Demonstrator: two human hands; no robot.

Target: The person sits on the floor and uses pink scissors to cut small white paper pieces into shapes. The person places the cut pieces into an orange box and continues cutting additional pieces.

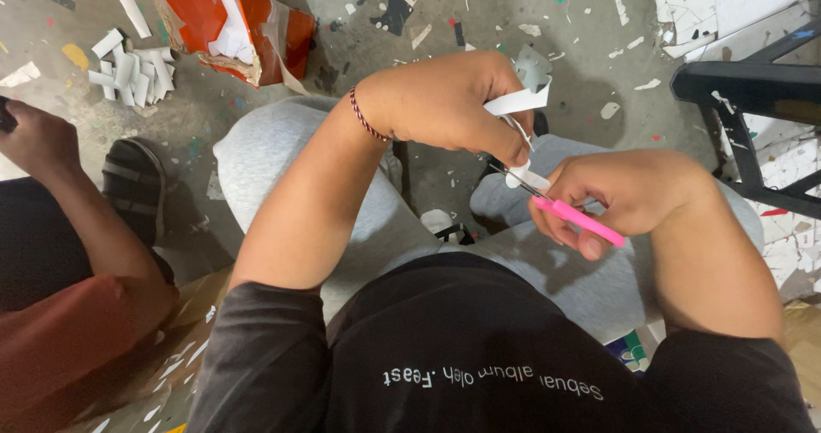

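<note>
My left hand (449, 100) pinches a white strip of paper (517, 102) over my lap; a red and black braided band circles its wrist. My right hand (620, 192) grips pink-handled scissors (577, 219), whose dark blades (513, 178) meet the lower end of the paper just below my left fingers. I sit with knees in grey trousers on either side of the hands. How far the blades are apart is hidden by the paper and fingers.
A torn orange cardboard box (227, 23) and a pile of cut white paper strips (132, 70) lie on the paint-speckled concrete floor (410, 14). Another person's arm (51, 168) and sandalled foot (132, 185) are at left. A black metal frame (744, 100) stands at right.
</note>
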